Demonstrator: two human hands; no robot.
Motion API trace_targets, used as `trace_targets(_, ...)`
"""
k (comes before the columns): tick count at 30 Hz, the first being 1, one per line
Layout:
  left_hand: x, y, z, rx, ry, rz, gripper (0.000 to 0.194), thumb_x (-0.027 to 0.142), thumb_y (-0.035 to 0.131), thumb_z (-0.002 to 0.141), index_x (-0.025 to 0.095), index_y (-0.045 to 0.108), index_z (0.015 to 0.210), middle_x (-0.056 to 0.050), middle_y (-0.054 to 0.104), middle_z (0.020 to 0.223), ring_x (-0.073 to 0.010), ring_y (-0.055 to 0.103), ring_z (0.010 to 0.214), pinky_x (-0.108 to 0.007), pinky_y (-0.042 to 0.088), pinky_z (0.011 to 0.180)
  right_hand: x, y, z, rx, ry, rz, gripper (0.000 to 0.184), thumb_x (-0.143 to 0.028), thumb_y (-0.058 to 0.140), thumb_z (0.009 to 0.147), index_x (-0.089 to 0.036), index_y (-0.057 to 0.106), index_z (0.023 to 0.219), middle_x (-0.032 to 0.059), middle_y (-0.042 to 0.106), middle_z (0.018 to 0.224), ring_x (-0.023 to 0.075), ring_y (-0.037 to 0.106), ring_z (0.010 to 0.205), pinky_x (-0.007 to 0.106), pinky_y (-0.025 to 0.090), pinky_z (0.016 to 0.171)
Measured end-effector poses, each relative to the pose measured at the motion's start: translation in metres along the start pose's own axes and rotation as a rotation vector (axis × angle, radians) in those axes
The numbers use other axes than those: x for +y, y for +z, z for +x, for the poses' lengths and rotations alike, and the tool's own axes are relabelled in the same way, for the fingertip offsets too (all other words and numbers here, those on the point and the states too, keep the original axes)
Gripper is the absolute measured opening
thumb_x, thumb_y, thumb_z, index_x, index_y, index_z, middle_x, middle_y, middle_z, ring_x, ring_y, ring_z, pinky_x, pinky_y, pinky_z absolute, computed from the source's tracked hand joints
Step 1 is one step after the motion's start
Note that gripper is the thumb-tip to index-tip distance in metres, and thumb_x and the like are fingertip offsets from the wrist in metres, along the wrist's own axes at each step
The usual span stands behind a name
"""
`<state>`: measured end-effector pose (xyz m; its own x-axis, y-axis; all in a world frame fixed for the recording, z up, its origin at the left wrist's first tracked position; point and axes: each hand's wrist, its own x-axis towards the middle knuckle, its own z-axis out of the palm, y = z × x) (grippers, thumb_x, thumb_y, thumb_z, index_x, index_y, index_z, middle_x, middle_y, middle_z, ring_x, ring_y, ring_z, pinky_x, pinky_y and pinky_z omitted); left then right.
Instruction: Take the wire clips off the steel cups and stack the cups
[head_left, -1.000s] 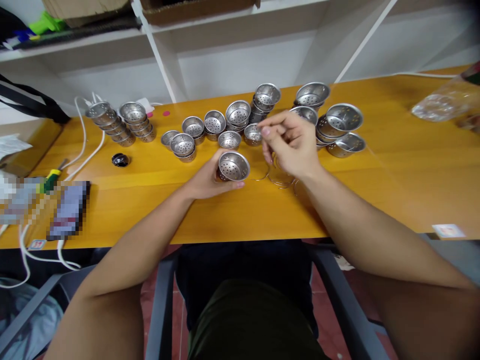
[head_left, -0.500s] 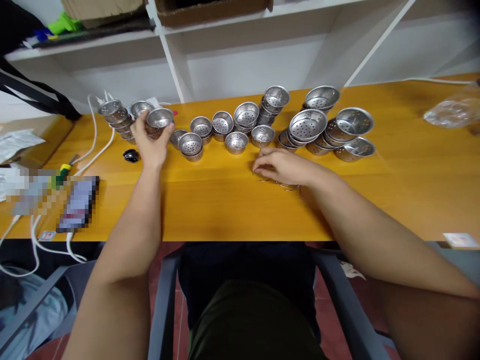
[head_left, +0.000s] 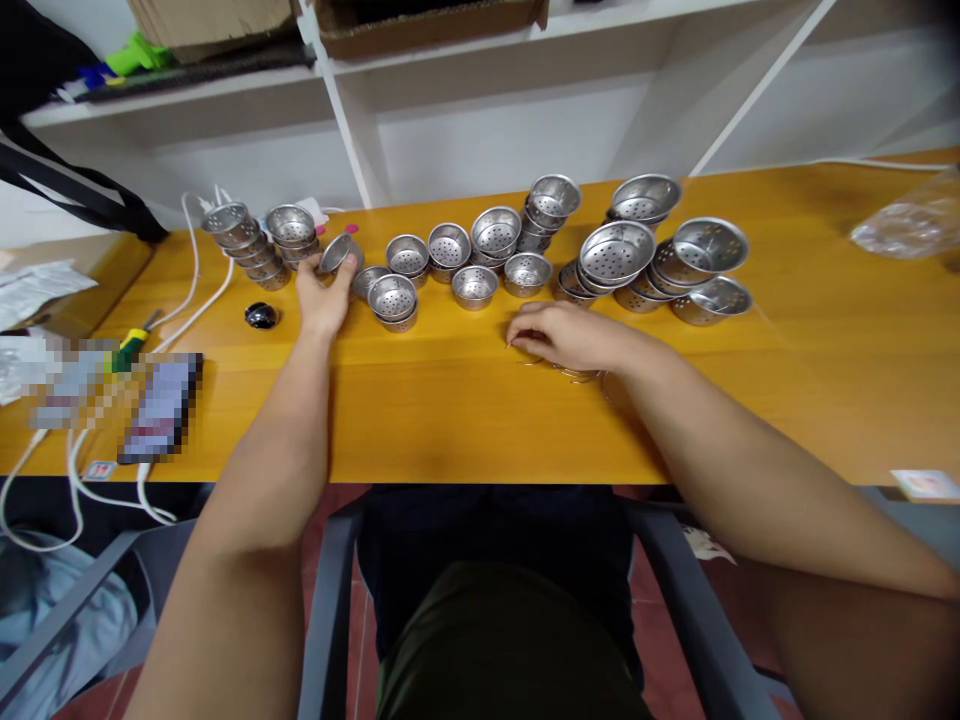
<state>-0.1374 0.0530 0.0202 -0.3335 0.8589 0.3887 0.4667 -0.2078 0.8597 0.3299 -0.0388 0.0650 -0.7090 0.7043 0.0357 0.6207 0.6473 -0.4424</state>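
Observation:
My left hand (head_left: 324, 298) grips a small perforated metal cup (head_left: 341, 252) between thumb and fingers; the cup is tilted and its lower part is hidden by the hand. Just behind it stands a stack of similar cups (head_left: 292, 226), and to its right is a short stack (head_left: 394, 298). My right hand (head_left: 551, 332) rests low over the table with its fingers pinched together. A thin wire end pokes out at the fingertips, mostly hidden. Several thin curved wires (head_left: 577, 376) lie on the table under that hand.
Larger perforated cups (head_left: 619, 250) stand stacked at the right, and a tall leaning stack (head_left: 244, 238) is at the far left. A black round object (head_left: 262, 316), a phone (head_left: 161, 408) with white cables and a screwdriver (head_left: 129, 350) lie left. A clear plastic bag (head_left: 904, 225) lies right.
My left hand has moved right and a little down with the cup, away from the left stack, and the cup has tilted. My right hand has hardly moved.

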Motion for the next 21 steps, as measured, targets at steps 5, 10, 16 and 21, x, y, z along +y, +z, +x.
trace_targets(5,0.012,0.005,-0.003,0.046,-0.144,-0.067,0.073,0.055,0.110,0.096,0.025,0.058,0.137,-0.021,0.076,0.155,-0.0395,0.089,0.133,-0.060,0.076,0.120,-0.001,0.000,0.000,0.006,-0.002,0.004,0.023,-0.032,0.063,0.116,-0.024,0.085,0.114,0.0143,0.088,0.122,0.0291,0.078,0.101,0.041,0.056,0.098)
trace_targets(10,0.020,0.007,-0.005,0.098,-0.152,0.118,0.071,0.012,0.104,0.084,0.024,0.058,0.136,-0.016,0.082,0.144,-0.0356,0.087,0.135,-0.055,0.069,0.131,0.000,0.001,0.000,0.021,0.005,0.031,0.020,-0.030,0.066,0.114,-0.024,0.086,0.113,0.0133,0.087,0.120,0.0279,0.076,0.098,0.040,0.055,0.096)
trace_targets(16,0.025,0.003,-0.011,0.110,-0.097,0.275,0.063,0.016,0.109,0.079,0.024,0.066,0.124,-0.017,0.077,0.142,-0.0444,0.074,0.154,-0.068,0.051,0.151,0.001,0.003,0.002,0.016,-0.021,0.043,0.022,-0.033,0.065,0.115,-0.024,0.085,0.113,0.0133,0.086,0.120,0.0281,0.077,0.100,0.040,0.056,0.097)
trace_targets(21,0.045,0.002,-0.019,0.135,-0.193,0.282,0.055,0.015,0.106,0.080,0.027,0.060,0.108,-0.004,0.070,0.108,-0.0354,0.078,0.115,-0.063,0.064,0.132,0.000,0.004,0.001,0.028,-0.026,0.055,0.020,-0.031,0.066,0.114,-0.024,0.085,0.112,0.0142,0.088,0.120,0.0276,0.076,0.096,0.041,0.056,0.095)
